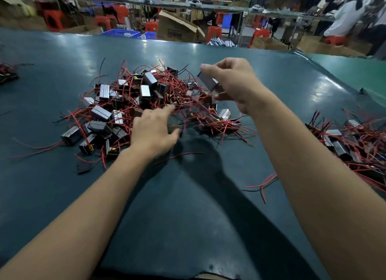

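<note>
A pile of small silver battery packs with red and black wires (133, 104) lies on the green table (188, 206). My right hand (236, 83) is raised over the pile's right side and pinches one silver pack (206, 80) between thumb and fingers, its wires trailing down into the tangle. My left hand (154, 131) is low at the pile's near edge, fingers reaching forward around a dark pack (174, 128); whether it grips that pack is unclear.
A second heap of wired packs (351, 142) lies at the right. A few more packs (7, 73) sit at the far left edge. Loose wires (261, 185) lie near my right forearm. Cardboard boxes (177, 28), red stools and blue crates stand beyond the table.
</note>
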Available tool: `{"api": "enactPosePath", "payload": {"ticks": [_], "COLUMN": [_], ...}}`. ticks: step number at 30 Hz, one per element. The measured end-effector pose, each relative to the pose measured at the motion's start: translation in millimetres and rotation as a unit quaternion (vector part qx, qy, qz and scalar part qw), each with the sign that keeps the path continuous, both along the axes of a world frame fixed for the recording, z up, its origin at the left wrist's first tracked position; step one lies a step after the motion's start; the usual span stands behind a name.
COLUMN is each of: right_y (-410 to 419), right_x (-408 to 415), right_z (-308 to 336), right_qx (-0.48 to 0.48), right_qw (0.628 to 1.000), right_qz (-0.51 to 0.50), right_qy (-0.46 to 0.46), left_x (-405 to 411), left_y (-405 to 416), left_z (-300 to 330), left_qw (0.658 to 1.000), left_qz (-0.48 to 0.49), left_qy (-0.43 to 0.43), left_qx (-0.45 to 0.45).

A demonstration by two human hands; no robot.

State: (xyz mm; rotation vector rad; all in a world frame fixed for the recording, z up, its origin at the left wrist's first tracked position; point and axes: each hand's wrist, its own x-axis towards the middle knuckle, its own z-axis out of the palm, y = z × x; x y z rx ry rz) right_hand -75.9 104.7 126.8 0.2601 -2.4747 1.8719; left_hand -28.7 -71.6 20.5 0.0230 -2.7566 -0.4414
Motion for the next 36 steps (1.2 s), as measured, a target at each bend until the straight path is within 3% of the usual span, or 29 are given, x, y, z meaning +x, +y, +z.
{"api": "enactPosePath", "payload": {"ticks": [3, 6, 10, 12, 15, 17, 20, 22, 24, 26, 27, 30, 33, 36], "right_y": [5, 4, 1, -1, -5, -3, 9, 18, 29, 45, 53, 61, 49, 44], "right_x": [-2, -7, -6, 3, 20, 31, 42, 46, 47, 49, 51, 65, 84, 98], "right_z": [-4, -5, -6, -10, -25, -32, -33, -30, -23, -20, -23, -54, -102, -123], "right_qx": [0.007, 0.038, 0.299, 0.28, 0.23, 0.115, -0.01, -0.038, -0.058, -0.094, -0.098, 0.025, 0.271, 0.4], "right_qw": [1.0, 0.999, 0.951, 0.955, 0.969, 0.984, 0.972, 0.973, 0.984, 0.991, 0.992, 0.997, 0.959, 0.906], "right_qz": [-0.016, -0.001, -0.006, 0.034, 0.088, 0.129, 0.217, 0.21, 0.149, 0.072, 0.037, -0.036, -0.08, -0.135], "right_qy": [0.006, 0.011, 0.083, 0.091, 0.032, -0.05, -0.092, -0.085, -0.074, -0.067, -0.067, -0.069, -0.033, 0.043], "left_x": [-2, -7, -5, 3, 20, 30, 39, 40, 41, 41, 40, 39, 40, 39], "left_y": [13, 20, 22, 18, 13, 16, 22, 20, 14, 6, 2, -2, 4, 6], "left_z": [-11, -13, -8, -3, 10, 20, 28, 28, 25, 17, 9, -15, -24, -28], "left_qw": [0.995, 0.997, 0.99, 0.993, 0.989, 0.967, 0.937, 0.924, 0.921, 0.933, 0.95, 0.99, 0.995, 0.996], "left_qz": [0.001, 0.032, 0.072, 0.064, -0.003, -0.093, -0.166, -0.147, -0.064, 0.014, 0.038, 0.069, 0.07, 0.053], "left_qy": [-0.018, -0.017, -0.048, -0.014, 0.139, 0.214, 0.29, 0.345, 0.379, 0.347, 0.291, 0.088, 0.055, 0.063], "left_qx": [-0.094, -0.063, -0.11, -0.094, 0.05, 0.103, 0.103, 0.076, 0.07, 0.097, 0.108, 0.081, 0.037, 0.016]}}
